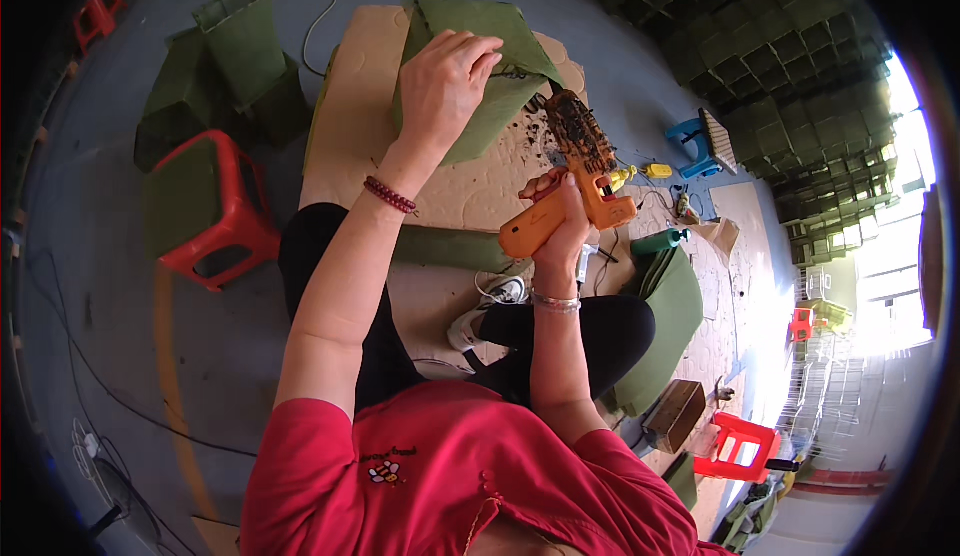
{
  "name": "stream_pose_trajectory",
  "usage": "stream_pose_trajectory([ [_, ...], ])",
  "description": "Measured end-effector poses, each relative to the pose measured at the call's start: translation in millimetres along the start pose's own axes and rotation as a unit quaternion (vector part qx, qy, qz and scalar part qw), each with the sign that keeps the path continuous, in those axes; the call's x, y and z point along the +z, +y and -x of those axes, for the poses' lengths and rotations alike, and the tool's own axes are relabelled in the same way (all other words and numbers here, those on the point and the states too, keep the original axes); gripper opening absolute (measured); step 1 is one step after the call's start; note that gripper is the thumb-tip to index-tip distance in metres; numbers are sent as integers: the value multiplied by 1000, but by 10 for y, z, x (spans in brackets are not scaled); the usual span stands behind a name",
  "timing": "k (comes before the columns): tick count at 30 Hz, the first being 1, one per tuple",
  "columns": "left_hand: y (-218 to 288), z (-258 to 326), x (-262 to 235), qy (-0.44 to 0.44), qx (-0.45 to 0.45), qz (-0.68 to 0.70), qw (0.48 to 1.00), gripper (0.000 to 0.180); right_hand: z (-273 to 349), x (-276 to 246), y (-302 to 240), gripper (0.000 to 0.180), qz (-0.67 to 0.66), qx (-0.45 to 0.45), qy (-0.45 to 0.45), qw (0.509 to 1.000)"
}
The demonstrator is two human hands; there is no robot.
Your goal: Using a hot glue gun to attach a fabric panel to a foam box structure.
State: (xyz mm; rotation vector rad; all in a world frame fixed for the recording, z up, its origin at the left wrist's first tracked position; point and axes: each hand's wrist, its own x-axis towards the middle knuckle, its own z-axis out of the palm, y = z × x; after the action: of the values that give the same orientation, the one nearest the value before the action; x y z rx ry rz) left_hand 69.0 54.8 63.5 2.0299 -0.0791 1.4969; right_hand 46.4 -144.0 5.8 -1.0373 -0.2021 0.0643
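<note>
My right hand (566, 218) is wrapped round the handle of an orange glue gun (535, 228). Its barrel (578, 128) is crusted dark brown and points up and away toward a green box-like piece (490, 121). That piece stands on a cardboard-covered work surface (350, 146), and dark crumbs lie beside it near the barrel. Over the green piece is my left hand (447, 91), its fingers bent and pressed together. What those fingers hold, if anything, is hidden.
Left of me stands a red stool (235, 206) with a green top; behind it are several open green boxes (215, 66). Stacked green boxes (770, 46) fill the far right. To my right are green sheets (665, 326), a green bottle (660, 242), a wooden box (673, 414) and cables.
</note>
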Motion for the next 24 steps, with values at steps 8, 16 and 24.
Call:
stream_pose_trajectory([
  [8, 11, 16, 27, 5, -4, -8, 1000, 11, 55, 5, -2, 17, -34, -14, -21, 999],
  [16, 7, 31, 26, 6, -9, -11, 1000, 11, 77, -23, -9, 24, 13, 7, -36, 999],
  [24, 1, 25, 25, 8, -3, -7, 1000, 12, 82, -34, -19, 17, -22, 15, -36, 999],
])
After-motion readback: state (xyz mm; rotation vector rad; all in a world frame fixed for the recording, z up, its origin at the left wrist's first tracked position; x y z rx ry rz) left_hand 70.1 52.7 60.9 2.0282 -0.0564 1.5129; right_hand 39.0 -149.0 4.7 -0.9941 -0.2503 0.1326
